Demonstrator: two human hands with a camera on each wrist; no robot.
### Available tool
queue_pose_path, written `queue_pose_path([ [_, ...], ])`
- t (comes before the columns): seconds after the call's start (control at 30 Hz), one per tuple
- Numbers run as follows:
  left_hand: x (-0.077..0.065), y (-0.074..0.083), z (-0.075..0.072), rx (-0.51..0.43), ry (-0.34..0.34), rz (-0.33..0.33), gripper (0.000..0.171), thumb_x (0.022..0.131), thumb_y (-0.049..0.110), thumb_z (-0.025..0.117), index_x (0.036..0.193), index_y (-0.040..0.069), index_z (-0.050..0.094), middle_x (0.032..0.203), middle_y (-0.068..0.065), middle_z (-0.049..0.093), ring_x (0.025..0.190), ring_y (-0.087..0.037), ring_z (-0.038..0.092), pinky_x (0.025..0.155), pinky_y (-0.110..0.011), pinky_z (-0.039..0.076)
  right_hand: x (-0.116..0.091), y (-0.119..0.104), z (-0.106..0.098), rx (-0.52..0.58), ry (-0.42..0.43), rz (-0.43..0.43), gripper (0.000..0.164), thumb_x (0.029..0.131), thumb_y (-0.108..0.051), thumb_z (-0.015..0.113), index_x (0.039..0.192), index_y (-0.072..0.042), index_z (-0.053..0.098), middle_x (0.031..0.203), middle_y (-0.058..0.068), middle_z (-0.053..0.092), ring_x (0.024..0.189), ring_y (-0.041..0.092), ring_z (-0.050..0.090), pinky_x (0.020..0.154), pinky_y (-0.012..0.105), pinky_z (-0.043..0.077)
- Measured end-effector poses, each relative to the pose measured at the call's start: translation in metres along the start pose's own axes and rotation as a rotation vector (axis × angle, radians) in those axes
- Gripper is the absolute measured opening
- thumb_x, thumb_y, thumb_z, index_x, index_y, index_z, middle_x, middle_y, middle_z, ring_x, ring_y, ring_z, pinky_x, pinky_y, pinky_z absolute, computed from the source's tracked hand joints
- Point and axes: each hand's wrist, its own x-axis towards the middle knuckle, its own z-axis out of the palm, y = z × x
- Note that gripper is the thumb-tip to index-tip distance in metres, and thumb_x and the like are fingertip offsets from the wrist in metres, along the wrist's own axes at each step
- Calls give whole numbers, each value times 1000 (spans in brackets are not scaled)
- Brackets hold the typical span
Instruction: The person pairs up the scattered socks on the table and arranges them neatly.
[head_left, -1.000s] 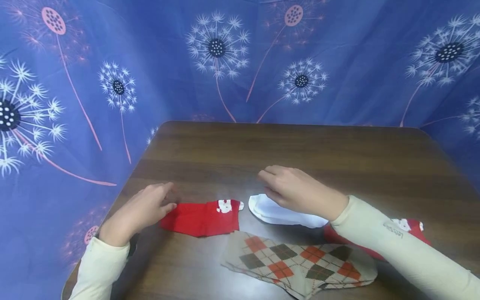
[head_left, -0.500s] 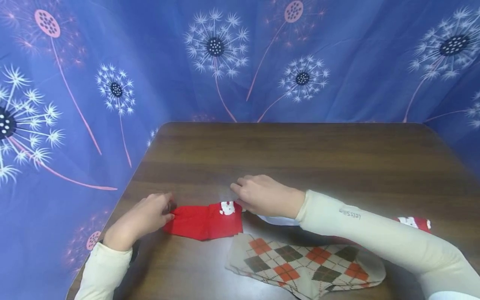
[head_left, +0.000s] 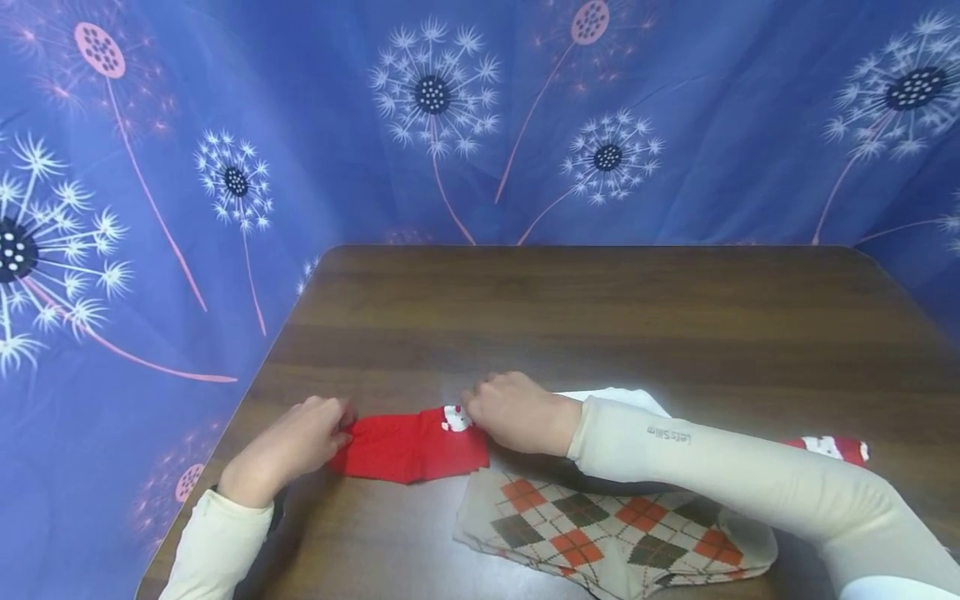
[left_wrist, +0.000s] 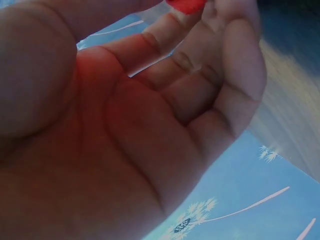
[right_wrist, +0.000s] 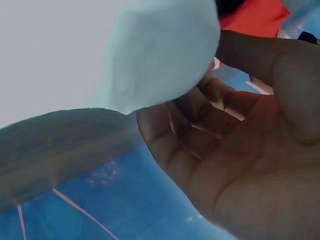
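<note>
A red sock with a white animal-face patch lies flat across the table's left half. At its left end my left hand pinches the fabric, and a red bit shows between thumb and fingers in the left wrist view. My right hand has curled fingers at the sock's patterned right end and pinches it there; the fingertips are partly hidden. A white sock lies partly under the right forearm and looms large in the right wrist view. Nearer to me is a pair of argyle socks, beige, orange and brown.
Another red sock with a white patch shows beyond the right sleeve, mostly covered by the arm. The brown wooden table extends back to a blue curtain with dandelion prints, which also hangs along the left edge.
My right hand has moved left and down from above the white sock to the red sock's right end. The left hand has shifted slightly nearer and right, staying at the left end.
</note>
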Motion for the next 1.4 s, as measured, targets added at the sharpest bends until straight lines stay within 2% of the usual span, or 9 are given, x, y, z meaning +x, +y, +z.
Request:
queue_pose_path([
  [0.07, 0, 1, 0, 4, 9, 10, 12, 75, 6, 66, 75, 12, 56, 59, 3, 46, 51, -11, 43, 49, -26, 37, 0, -1, 0, 6, 2, 2, 34, 72, -30, 73, 100, -14, 63, 84, -2, 66, 72, 12, 61, 63, 25, 50],
  [0.17, -3, 0, -4, 11, 37, 67, 12, 74, 4, 65, 71, 12, 57, 59, 5, 48, 53, -10, 43, 50, -27, 37, -2, -2, -6, 27, 27, -7, 29, 74, -27, 72, 98, -14, 62, 80, -3, 65, 67, 11, 60, 61, 24, 49],
  [0.43, -10, -5, -25, 2, 145, 189, 13, 71, 0, 66, 70, 12, 60, 60, 8, 53, 55, -6, 45, 53, -26, 40, -12, 3, -45, 104, 142, -4, 19, 75, -14, 66, 90, -14, 55, 63, -7, 55, 56, 4, 53, 50, 17, 44],
  [0.57, -8, 1, -24, -20, 173, 219, 14, 72, 0, 66, 71, 13, 60, 59, 11, 51, 54, -4, 42, 52, -23, 39, -21, 13, -56, 130, 166, 41, 22, 73, -14, 68, 91, -14, 55, 65, -8, 56, 58, 4, 54, 50, 18, 43],
  [0.7, -7, 11, -21, -49, 161, 258, 14, 73, 2, 65, 71, 14, 58, 55, 13, 46, 49, -1, 37, 48, -20, 36, -33, 22, -57, 156, 155, 84, 16, 76, -15, 64, 90, -14, 56, 63, -10, 54, 54, 1, 50, 46, 18, 40],
  [0.8, -6, 18, -23, -61, 159, 269, 15, 74, 3, 66, 71, 15, 57, 54, 14, 45, 49, 0, 37, 47, -20, 36, -40, 26, -56, 164, 150, 92, 14, 77, -15, 62, 89, -14, 55, 63, -10, 53, 52, 1, 47, 45, 17, 38],
  [1.07, 2, 33, -32, -39, 170, 298, 16, 75, 3, 66, 70, 15, 58, 55, 14, 46, 49, 0, 37, 47, -19, 36, -54, 34, -61, 177, 169, 139, 18, 75, -17, 68, 91, -14, 58, 69, -10, 60, 57, 1, 54, 48, 14, 40],
  [1.27, 10, 42, -41, -8, 171, 269, 17, 75, 4, 64, 68, 17, 56, 52, 13, 45, 47, -2, 36, 45, -20, 35, -60, 41, -65, 172, 183, 161, 19, 75, -18, 69, 90, -13, 59, 68, -9, 60, 55, 0, 53, 47, 14, 39],
  [1.4, 12, 46, -45, -8, 152, 255, 18, 76, 6, 66, 68, 19, 56, 52, 13, 45, 47, -2, 37, 45, -20, 36, -63, 46, -68, 170, 185, 177, 23, 74, -21, 71, 93, -14, 60, 73, -9, 63, 60, 1, 57, 50, 12, 40],
])
